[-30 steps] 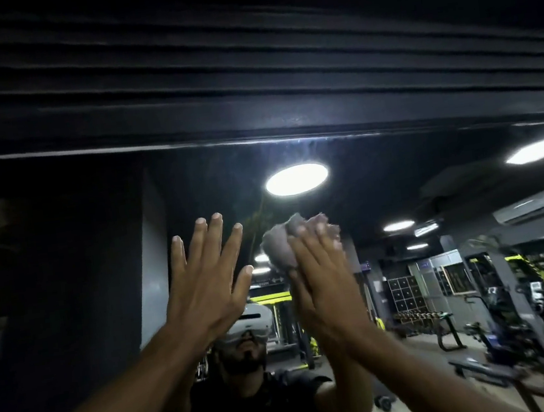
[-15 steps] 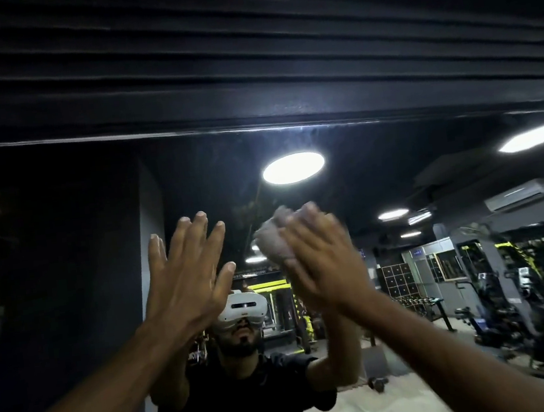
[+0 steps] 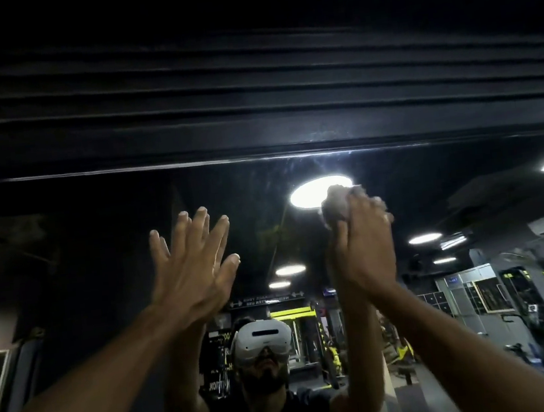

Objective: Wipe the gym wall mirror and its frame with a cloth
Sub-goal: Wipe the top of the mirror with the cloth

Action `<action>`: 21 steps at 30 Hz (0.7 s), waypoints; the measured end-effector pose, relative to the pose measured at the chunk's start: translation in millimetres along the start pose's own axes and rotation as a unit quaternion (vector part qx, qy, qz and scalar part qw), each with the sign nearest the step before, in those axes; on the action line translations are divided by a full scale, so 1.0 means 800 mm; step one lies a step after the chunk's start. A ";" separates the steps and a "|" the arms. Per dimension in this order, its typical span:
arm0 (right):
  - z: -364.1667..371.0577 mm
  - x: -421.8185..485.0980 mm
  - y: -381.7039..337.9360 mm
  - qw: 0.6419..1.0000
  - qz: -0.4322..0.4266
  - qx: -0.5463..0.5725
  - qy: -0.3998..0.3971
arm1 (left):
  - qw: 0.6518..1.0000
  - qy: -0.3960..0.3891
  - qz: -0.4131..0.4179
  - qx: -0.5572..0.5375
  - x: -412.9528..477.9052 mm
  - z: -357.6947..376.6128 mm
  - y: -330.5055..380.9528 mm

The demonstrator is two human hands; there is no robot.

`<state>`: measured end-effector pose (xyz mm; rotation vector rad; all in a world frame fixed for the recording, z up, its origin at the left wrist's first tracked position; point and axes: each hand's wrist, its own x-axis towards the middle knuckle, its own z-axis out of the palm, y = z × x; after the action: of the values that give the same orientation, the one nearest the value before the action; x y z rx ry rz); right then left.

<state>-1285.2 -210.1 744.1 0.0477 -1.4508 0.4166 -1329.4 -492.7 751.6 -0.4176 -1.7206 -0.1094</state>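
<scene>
- Head view, looking up at the mirror (image 3: 99,246); both arms are raised to the glass.
- Right hand (image 3: 364,253): fingers (image 3: 366,210) close together and nearly straight, laid over a bunched pale cloth (image 3: 335,202) and pressing it on the glass.
- The cloth bulges out above and to the left of the right fingertips. It sits high on the mirror, below the dark frame (image 3: 256,140) that runs across above both sets of fingertips and apart from it.
- Left hand (image 3: 194,275): fingers (image 3: 200,229) straight, spread wide, holding nothing. I cannot tell whether the palm touches the glass.
- The hands are apart, with the left fingers left of the cloth and at a similar height.
- A reflected round ceiling light (image 3: 307,196) is just left of the right fingers, partly covered by the cloth.
- A reflected white headset (image 3: 262,339) is below and between the two hands.
- Reflected gym machines (image 3: 529,305) are low to the right of the right fingers.
</scene>
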 end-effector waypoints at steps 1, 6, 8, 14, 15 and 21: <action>0.008 0.007 -0.020 0.996 0.074 -0.026 0.039 | 1.000 0.001 -0.003 -0.003 0.002 -0.001 -0.004; 0.032 -0.001 -0.080 0.974 -0.200 -0.039 -0.098 | 0.999 0.017 0.030 0.005 0.025 -0.008 -0.016; 0.009 0.028 -0.053 0.948 -0.280 -0.037 -0.149 | 0.999 0.029 0.024 0.025 0.044 -0.014 -0.018; 0.020 0.136 -0.037 0.977 0.136 -0.145 0.076 | 0.998 0.035 0.023 0.053 0.082 -0.030 -0.035; 0.033 0.136 -0.062 0.977 0.127 -0.153 0.070 | 0.997 0.035 0.027 0.061 0.082 -0.030 -0.039; 0.051 0.104 -0.092 0.964 -0.251 -0.040 -0.074 | 0.997 0.048 0.025 0.061 0.083 -0.020 -0.040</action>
<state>-1296.3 -269.6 845.7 0.3810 -1.5384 -0.0624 -1334.2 -513.2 824.1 -0.3599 -1.6118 0.0123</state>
